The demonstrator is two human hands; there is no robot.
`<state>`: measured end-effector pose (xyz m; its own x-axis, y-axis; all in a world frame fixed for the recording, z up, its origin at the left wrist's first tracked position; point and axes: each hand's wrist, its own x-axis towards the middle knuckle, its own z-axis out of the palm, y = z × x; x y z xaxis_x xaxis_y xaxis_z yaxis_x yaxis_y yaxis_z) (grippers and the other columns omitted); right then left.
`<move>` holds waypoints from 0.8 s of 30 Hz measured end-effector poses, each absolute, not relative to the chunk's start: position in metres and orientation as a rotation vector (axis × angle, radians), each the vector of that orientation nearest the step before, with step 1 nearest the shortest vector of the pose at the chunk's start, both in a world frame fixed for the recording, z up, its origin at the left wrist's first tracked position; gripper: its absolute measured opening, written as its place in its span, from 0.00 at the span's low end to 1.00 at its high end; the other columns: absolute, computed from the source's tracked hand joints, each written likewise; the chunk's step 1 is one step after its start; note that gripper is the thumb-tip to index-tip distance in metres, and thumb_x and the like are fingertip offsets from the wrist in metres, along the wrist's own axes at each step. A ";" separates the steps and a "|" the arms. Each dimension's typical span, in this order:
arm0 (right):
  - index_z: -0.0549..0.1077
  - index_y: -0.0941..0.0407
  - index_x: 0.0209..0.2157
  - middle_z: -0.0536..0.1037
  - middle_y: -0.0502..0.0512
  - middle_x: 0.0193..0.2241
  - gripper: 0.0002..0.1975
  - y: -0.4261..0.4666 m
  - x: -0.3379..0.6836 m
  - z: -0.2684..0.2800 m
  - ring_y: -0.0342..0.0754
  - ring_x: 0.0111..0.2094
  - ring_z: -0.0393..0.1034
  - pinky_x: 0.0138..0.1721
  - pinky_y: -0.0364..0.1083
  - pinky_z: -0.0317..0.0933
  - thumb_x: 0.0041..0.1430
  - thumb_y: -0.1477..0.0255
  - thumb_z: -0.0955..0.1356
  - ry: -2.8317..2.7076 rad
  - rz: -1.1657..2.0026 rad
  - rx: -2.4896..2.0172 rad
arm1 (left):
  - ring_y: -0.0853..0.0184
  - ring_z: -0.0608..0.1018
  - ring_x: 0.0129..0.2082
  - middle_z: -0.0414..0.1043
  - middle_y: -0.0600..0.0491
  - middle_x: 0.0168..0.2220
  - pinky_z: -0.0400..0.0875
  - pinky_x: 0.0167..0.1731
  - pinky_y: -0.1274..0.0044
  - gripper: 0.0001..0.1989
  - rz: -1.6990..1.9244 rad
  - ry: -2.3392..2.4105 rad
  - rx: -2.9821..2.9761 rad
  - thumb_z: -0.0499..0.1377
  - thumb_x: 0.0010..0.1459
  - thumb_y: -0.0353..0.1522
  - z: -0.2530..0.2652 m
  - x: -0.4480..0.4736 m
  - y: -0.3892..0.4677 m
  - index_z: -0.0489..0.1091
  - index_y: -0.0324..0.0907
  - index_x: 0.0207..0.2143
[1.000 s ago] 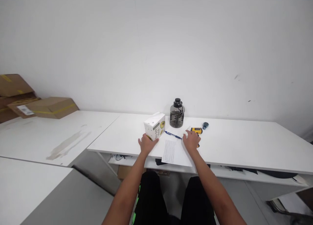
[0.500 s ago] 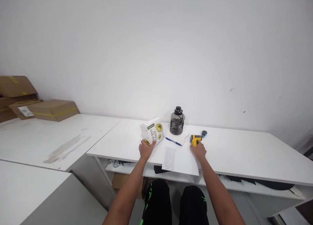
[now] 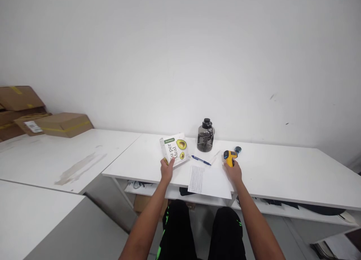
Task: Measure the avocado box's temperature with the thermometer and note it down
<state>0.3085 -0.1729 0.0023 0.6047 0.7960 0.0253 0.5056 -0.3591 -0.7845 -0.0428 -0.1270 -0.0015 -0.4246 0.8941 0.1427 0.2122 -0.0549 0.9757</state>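
My left hand (image 3: pixel 167 169) grips the lower edge of a white box (image 3: pixel 175 150) printed with avocados and the words "Super Meal", tilted with its front facing me. In my right hand (image 3: pixel 234 171) is a yellow infrared thermometer (image 3: pixel 229 157), its small screen towards me and my fingers closed on the handle. Between my hands lie a blue pen (image 3: pixel 201 160) and a sheet of paper (image 3: pixel 213 181) that hangs over the table's front edge, its left part covered in writing. A thin whitish stick-like item (image 3: pixel 216 156) lies beside the pen.
A dark see-through water jug (image 3: pixel 205 136) stands near the wall. Behind the thermometer sits a small dark blue object (image 3: pixel 238 149). Cardboard boxes (image 3: pixel 66 124) are stacked on the white table at left. A shelf (image 3: pixel 158 190) with various things runs beneath the tabletop.
The box has turned so its front faces me more squarely. My right hand has tilted the thermometer up, and its screen now shows towards me.
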 end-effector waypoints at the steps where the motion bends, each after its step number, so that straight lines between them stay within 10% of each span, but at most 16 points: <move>1: 0.63 0.62 0.61 0.72 0.68 0.56 0.35 -0.174 0.308 0.002 0.61 0.55 0.68 0.53 0.52 0.62 0.55 0.58 0.68 -1.016 0.467 -2.016 | 0.62 0.77 0.48 0.75 0.49 0.46 0.70 0.48 0.70 0.21 1.515 1.639 1.184 0.59 0.56 0.48 -0.003 -0.043 -0.126 0.61 0.45 0.44; 15: 0.62 0.60 0.60 0.71 0.64 0.57 0.33 -0.192 0.301 0.014 0.57 0.56 0.67 0.53 0.47 0.62 0.56 0.58 0.66 -0.927 0.512 -1.915 | 0.59 0.76 0.51 0.74 0.48 0.47 0.69 0.51 0.68 0.21 1.451 1.581 1.159 0.58 0.57 0.47 0.002 -0.045 -0.130 0.61 0.45 0.46; 20: 0.69 0.57 0.45 0.75 0.55 0.30 0.24 -0.248 0.265 0.029 0.53 0.31 0.71 0.31 0.46 0.65 0.55 0.53 0.66 -0.869 0.769 -1.439 | 0.59 0.77 0.49 0.75 0.45 0.48 0.71 0.50 0.67 0.20 1.524 1.451 1.124 0.59 0.56 0.47 0.015 -0.038 -0.137 0.62 0.43 0.43; 24: 0.72 0.56 0.39 0.72 0.52 0.30 0.19 -0.314 0.235 0.035 0.43 0.23 0.63 0.28 0.44 0.61 0.56 0.54 0.69 -1.040 1.107 -0.961 | 0.58 0.78 0.47 0.75 0.45 0.46 0.72 0.49 0.67 0.27 1.554 1.241 1.047 0.66 0.47 0.47 0.032 -0.025 -0.178 0.63 0.42 0.42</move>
